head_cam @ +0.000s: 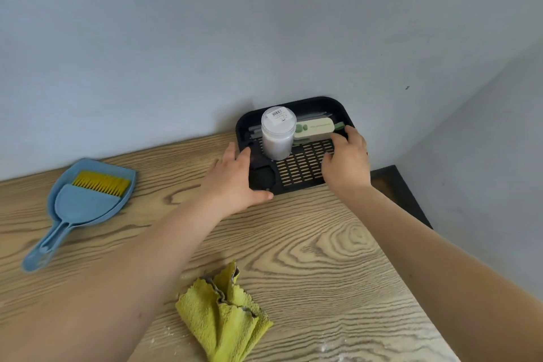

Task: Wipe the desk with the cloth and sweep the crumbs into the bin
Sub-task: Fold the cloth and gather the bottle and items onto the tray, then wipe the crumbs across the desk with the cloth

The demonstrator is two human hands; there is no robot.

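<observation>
Dustpan [88, 200] w/ yellow-bristled brush [101, 184] nested in it lies at 9 o'clock on the desk [323, 244], well apart from the hands. Looks light, rigid plastic; best taken by the stacked handles pointing toward 7 o'clock.

Cloth [224, 317], yellow-green, sits crumpled at 6 o'clock, near the front edge, untouched. Soft, floppy, light; prob. needs bunching in the palm or flattening before it wipes well. Pale crumbs/powder show faintly around it, hard to count.

Left hand [238, 182] is spread wide, thumb hooked under the near-left corner of the black tray [323, 103] at 12 o'clock. Right hand [348, 161] curls over the tray's right side, fingers resting on the slatted grid. Both grip the tray, no tool. The tray carries a clear jar [277, 134] of white stuff, upright & tippy, plus a cream-green gadget [314, 128] I can't identify.

Bin isn't in view. Tray's right rim is hidden by the right hand; desk's near edge is cut off.
</observation>
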